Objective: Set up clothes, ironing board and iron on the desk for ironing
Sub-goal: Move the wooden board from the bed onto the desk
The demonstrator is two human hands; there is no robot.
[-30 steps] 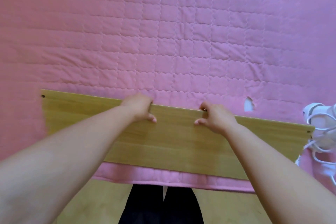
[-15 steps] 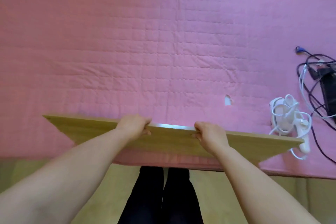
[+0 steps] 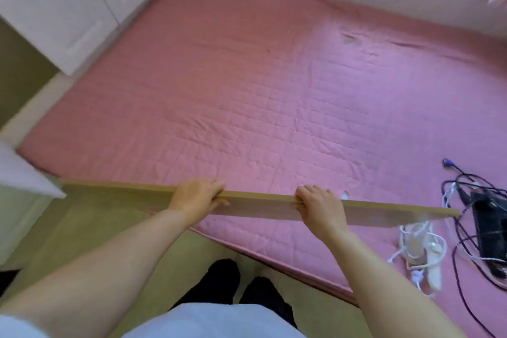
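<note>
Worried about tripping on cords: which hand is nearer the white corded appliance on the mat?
Right. The right hand grips the wooden board just up-left of the appliance; the left hand is farther left.

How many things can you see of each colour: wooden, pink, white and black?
Wooden: 1, the board held in the left hand and right hand.
Pink: 1, the quilted mat.
White: 1, a corded appliance.
Black: 1, a tangle of cables.
Total: 4

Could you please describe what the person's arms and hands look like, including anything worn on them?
Both forearms are bare up to the frame's edge, with no sleeves in view. The left hand and right hand wear no gloves, and no rings, watch or bracelets are visible. The fingers show no markings.
</note>
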